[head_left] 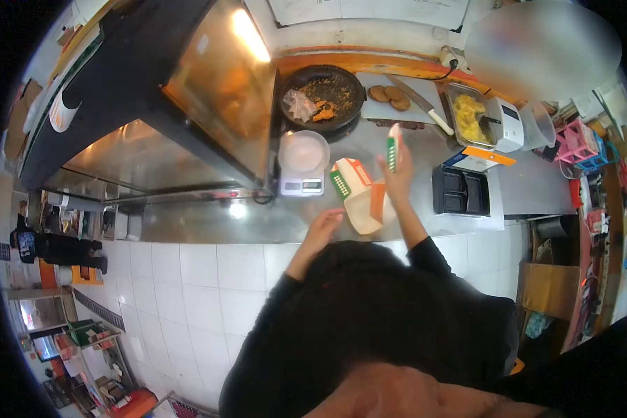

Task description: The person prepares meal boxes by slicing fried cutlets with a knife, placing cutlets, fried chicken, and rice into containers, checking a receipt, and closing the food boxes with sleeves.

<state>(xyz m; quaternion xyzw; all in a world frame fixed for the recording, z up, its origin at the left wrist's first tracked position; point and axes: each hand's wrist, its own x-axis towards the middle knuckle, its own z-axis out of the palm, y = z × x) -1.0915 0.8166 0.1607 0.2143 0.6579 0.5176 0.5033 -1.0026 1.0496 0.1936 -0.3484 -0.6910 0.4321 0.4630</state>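
Beside the open box (357, 214), my right grip (396, 167) is clamping a folded carton (394, 148), seemingly for clearance; my left grip (325, 226) is hovering apart.

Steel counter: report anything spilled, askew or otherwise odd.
Crumpled clear plastic lies inside the black pan, against the food: odd for wrapping. The knife juts past the cutting board. Dark reddish bits line the board's near edge; whether spilled, I cannot tell.
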